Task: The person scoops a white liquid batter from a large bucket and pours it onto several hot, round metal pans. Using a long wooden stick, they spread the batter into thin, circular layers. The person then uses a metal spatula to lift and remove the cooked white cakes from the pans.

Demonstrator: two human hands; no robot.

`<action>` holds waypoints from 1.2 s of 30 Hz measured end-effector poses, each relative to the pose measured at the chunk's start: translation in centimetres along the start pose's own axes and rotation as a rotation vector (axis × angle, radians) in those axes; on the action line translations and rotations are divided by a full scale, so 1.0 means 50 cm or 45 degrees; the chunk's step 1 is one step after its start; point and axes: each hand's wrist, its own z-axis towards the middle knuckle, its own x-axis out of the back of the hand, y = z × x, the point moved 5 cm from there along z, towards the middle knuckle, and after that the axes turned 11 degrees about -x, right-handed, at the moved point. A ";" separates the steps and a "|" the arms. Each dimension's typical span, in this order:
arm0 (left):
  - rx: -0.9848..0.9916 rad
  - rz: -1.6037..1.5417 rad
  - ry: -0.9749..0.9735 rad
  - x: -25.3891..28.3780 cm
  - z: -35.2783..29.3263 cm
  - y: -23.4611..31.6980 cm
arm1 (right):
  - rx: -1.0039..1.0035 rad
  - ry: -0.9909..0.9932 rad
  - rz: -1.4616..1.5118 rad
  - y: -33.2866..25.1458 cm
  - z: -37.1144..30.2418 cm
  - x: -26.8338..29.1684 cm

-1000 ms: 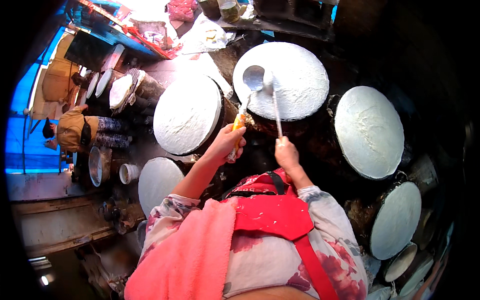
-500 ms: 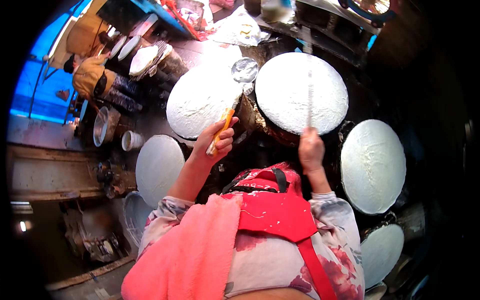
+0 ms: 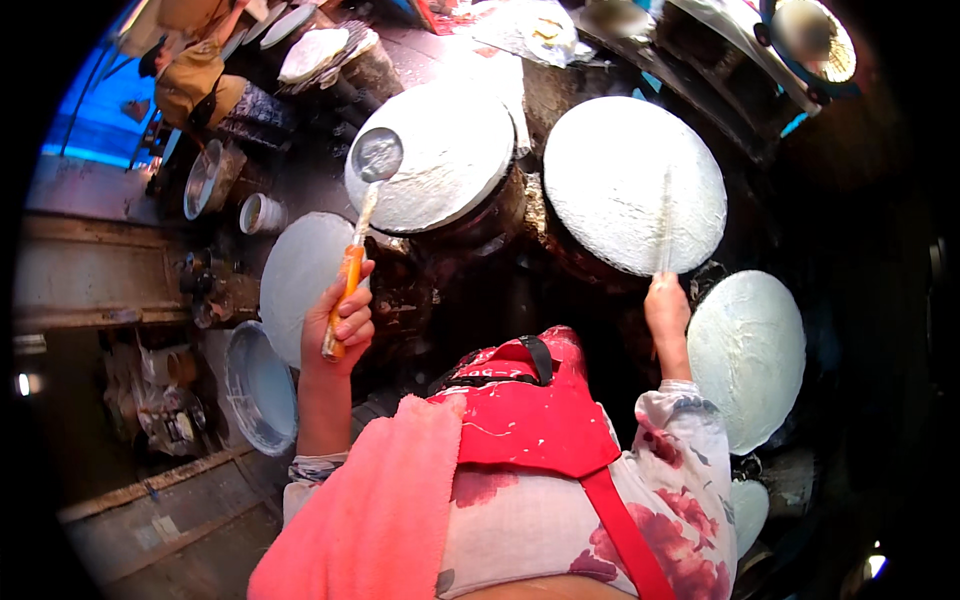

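Observation:
My left hand (image 3: pixel 345 318) is closed round the orange handle of a metal ladle (image 3: pixel 350 270). Its round bowl hangs over the near left edge of a large round top (image 3: pixel 450 125) covered in a white layer. My right hand (image 3: pixel 667 310) grips the end of a long, thin, pale spatula (image 3: pixel 666 225), smeared by motion. The blade stretches away from me over a second white-covered round top (image 3: pixel 615 175); whether it touches the white layer I cannot tell.
More white-covered round tops stand at the right (image 3: pixel 745 360) and left (image 3: pixel 300 280). A wide tub (image 3: pixel 262 385), a white bucket (image 3: pixel 262 214) and a basin (image 3: pixel 207 180) are on the left. A person in a tan top (image 3: pixel 195 85) stands far left.
My left hand has moved left, and the ladle's bowl has swung left from between the two far tops. My right hand has shifted right with the spatula. The view has turned somewhat.

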 end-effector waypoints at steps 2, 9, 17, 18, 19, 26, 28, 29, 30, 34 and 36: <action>-0.093 0.019 0.053 0.031 -0.040 0.041 | 0.234 -0.199 -0.203 -0.045 -0.059 -0.021; -0.299 -0.007 0.145 0.165 -0.205 0.167 | -0.058 -0.055 -0.024 -0.019 -0.103 -0.035; -0.398 -0.005 0.266 0.312 -0.384 0.239 | -0.157 0.013 0.242 -0.003 -0.268 -0.069; -0.393 0.005 0.273 0.327 -0.400 0.247 | -0.065 0.059 0.037 -0.010 -0.295 -0.085; -0.386 0.015 0.279 0.340 -0.416 0.255 | 0.027 -0.068 -0.132 -0.008 -0.335 -0.110; -0.439 -0.014 0.368 0.380 -0.467 0.286 | 0.195 0.003 0.375 -0.108 -0.389 -0.118; -0.422 -0.007 0.336 0.381 -0.461 0.290 | 0.148 -0.096 0.572 -0.137 -0.341 -0.154; -0.440 0.002 0.332 0.384 -0.465 0.295 | 0.057 -0.331 0.772 -0.217 -0.342 -0.149; -0.444 0.001 0.316 0.388 -0.461 0.295 | 0.120 -0.379 0.937 -0.252 -0.315 -0.160; -0.418 -0.074 0.302 0.385 -0.452 0.300 | -0.026 -0.417 1.035 -0.385 -0.150 -0.224; -0.415 -0.085 0.321 0.378 -0.447 0.306 | -0.122 -0.421 1.106 -0.433 -0.050 -0.265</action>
